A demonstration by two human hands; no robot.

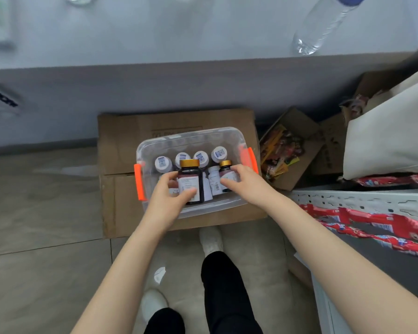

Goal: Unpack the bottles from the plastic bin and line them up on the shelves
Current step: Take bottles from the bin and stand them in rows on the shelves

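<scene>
A clear plastic bin (229,205) with orange side latches sits on flat cardboard boxes on the floor. Inside stand several white-capped bottles (163,163) along the far wall. My left hand (170,197) is shut on a dark bottle with a gold cap (190,179), lifted a little above the others. My right hand (241,180) grips a second dark gold-capped bottle (225,168) that sits lower in the bin. A white bottle (214,179) stands between the two dark ones.
A metal shelf (362,201) with red snack packets (362,219) runs along the right. An open carton of snacks (285,150) lies right of the bin. A grey counter (179,39) with a water bottle (323,22) is ahead. My feet stand on the tiled floor below.
</scene>
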